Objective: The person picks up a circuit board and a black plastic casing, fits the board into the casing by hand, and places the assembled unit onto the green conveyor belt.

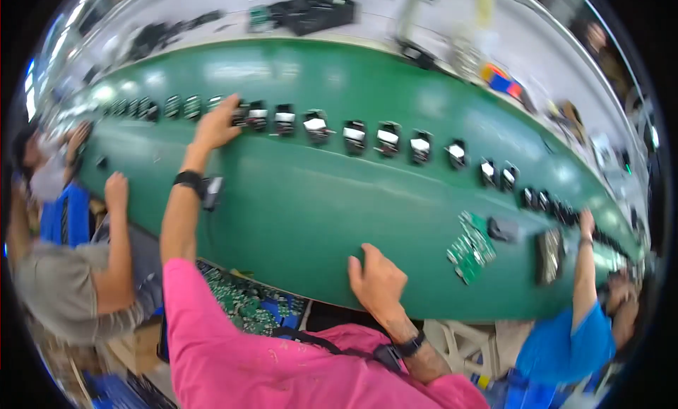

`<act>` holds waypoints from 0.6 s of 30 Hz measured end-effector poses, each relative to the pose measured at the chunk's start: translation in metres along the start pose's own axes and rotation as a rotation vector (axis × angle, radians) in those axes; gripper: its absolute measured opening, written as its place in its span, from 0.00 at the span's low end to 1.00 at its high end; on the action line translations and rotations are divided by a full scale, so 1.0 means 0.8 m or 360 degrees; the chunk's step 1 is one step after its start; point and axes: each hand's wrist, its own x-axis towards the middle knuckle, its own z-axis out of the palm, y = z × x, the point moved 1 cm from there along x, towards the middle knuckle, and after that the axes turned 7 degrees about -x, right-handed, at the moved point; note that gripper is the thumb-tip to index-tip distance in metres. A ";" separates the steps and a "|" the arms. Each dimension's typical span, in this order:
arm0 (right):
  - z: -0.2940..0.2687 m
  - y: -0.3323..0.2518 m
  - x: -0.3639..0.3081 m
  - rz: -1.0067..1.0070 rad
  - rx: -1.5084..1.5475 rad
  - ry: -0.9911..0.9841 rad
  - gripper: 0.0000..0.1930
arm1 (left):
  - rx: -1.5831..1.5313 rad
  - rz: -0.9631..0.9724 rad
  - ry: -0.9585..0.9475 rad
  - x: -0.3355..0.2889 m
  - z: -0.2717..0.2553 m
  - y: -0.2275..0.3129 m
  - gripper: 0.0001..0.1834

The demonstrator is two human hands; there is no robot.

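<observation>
Head view: left hand (pixel 215 126), the nearer, meets the black unit (pixel 241 114) from its left, grip closure impossible to tell; right hand (pixel 379 280), grip wide, lies well apart, nearside.

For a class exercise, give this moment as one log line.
left hand: at row of boxy black-and-white devices, grip unclear | right hand: seemingly empty, over glossy green tabletop

Left hand (pixel 216 126) outstretched; right hand (pixel 379 282) low, thumb spread.

Left fingers (pixel 229 107) reach a device row (pixel 354 137) on green tabletop (pixel 296 204)
</observation>
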 end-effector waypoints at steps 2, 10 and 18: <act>0.005 -0.004 0.003 -0.0079 0.0121 -0.0019 0.14 | 0.0075 0.0054 0.0137 -0.017 -0.009 -0.042 0.42; -0.093 0.164 -0.033 0.0537 -0.0083 0.0645 0.10 | -0.0162 0.0036 0.0577 -0.127 -0.028 0.088 0.38; -0.120 0.261 -0.011 0.0550 -0.0299 0.0394 0.20 | -0.0637 0.0331 -0.0155 -0.248 0.071 0.411 0.48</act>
